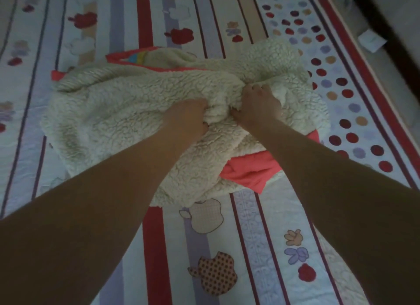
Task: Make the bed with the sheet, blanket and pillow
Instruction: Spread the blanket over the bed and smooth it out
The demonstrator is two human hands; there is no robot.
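Both hands are closed on the blanket [109,113]. The left hand [189,117] has its fingers dug into a fleece fold; the right hand [259,103] is fisted round a bunch just beside it. The two hands are nearly touching, at the middle of the heap.

The blanket is a cream fleece heap, pink side showing beyond the left hand, and below and to the right of the right hand. It lies crumpled on the sheet [256,248], which looks already spread flat under everything. No pillow in view.

Step in hand, by my read: open the blanket out. Task maybe a third done, with the sheet on and the blanket still bunched.

To do it well:
- A mid-heap grip only drags the lump, so work along to an edge or corners.
- The pink hem below the right hand is the nearest edge to find.
- Move the hands apart along that hem, lift, then shake out flat.
- Keep the lift low so the sheet doesn't ruck up.

Room: plenty of open sheet left of the left hand and beyond both hands. It is tighter on the right, where the sheet ends past the dotted band right of the right hand, so fleece thrown that way may slide off. A white slip [372,42] lies past that edge, well apart from the hands.
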